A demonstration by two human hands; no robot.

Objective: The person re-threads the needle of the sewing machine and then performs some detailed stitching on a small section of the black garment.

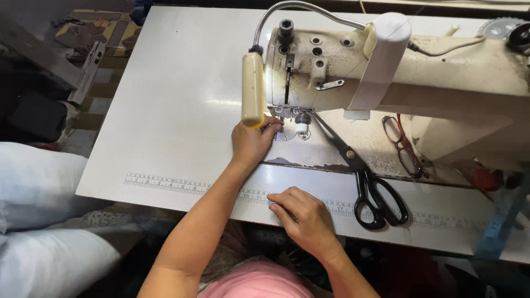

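Head view, looking down on a white sewing table carrying a cream industrial sewing machine.

Left hand: reaching forward to the needle area, fingertips touching the metal plate just beside the presser foot. Fingers curling loosely, half closed; not visibly gripping anything, though the fingertips are partly hidden behind the lamp.

Right hand: resting palm down on the near edge of the table, lying over the printed ruler strip. Fingers bent and drawn together, knuckles up. Cannot tell whether anything is being pinched underneath.

Lamp: yellowish tube hanging upright on a grey gooseneck, lower end sitting just above the left hand.

Scissors: black-handled, lying closed on the machine bed, blades pointing up toward the needle, handles near the table's front edge, to the right of the right hand and apart from it.

Glasses: red-framed, folded, lying on the machine bed beneath the arm, right of the scissors.

White strip of tape or fabric: wrapping around the machine arm.

Hand wheel: showing at the far right top.

Light trouser legs: filling the lower left, beside the table. Pink garment: showing at the bottom edge between the forearms.
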